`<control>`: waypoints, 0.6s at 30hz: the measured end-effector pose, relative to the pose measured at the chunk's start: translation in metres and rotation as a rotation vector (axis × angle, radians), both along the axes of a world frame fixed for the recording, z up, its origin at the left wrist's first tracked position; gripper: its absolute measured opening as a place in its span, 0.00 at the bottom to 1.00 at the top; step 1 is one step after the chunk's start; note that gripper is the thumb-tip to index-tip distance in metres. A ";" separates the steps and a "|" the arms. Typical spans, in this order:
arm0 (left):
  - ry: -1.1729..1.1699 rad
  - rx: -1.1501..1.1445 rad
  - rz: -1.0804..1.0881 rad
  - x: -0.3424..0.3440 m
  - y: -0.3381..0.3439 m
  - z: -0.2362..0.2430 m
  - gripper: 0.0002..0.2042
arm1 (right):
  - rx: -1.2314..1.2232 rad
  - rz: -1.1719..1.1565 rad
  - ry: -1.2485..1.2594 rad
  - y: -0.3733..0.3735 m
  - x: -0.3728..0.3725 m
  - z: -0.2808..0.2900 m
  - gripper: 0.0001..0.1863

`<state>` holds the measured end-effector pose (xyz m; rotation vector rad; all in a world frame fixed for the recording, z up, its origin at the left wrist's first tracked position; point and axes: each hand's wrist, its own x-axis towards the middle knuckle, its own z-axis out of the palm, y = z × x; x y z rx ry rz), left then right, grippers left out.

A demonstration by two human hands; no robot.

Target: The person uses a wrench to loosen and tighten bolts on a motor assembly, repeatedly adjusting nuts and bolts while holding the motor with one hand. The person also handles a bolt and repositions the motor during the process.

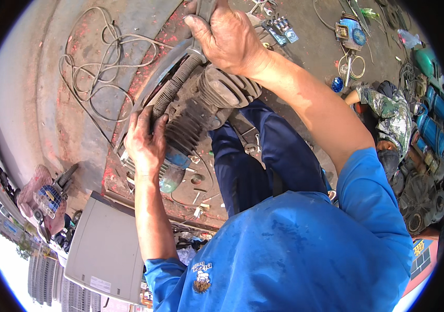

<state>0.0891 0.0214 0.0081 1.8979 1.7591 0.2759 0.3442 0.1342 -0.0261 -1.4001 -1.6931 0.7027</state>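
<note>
Grasps with the right hand [228, 40], at the top of the view, a grey metal handle [206, 10], closing around it with the thumb across its near side. Cannot make out its exact kind, nor tell touching from apart at the upper end of the ribbed tube [176, 86] just below. Clasps the lower end of that tube with the left hand [145, 148], curling fingers and thumb about it. Shows the dirty finned machine [185, 130] above and left of centre, on the ground just beside the dark blue trousers [284, 138], with a rounded finned cylinder [229, 86] below the right wrist. Leaves a looped cable [110, 65] lying on the ground to the left, near the machine. Includes a pale cabinet [110, 247] at lower left, a small blue motor [351, 34] at upper right, and a camouflage sleeve [388, 112] of another person at the right, among piled machine parts [422, 200].
</note>
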 end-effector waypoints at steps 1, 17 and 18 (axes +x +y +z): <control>-0.004 -0.007 0.006 0.000 0.000 0.000 0.18 | -0.090 -0.027 -0.045 0.018 -0.012 0.002 0.11; 0.048 0.005 0.018 0.005 0.003 -0.005 0.16 | 0.011 -0.150 0.066 0.069 0.010 -0.034 0.16; 0.067 0.006 0.031 0.004 0.001 -0.005 0.17 | -0.036 -0.086 0.086 0.041 0.017 -0.008 0.16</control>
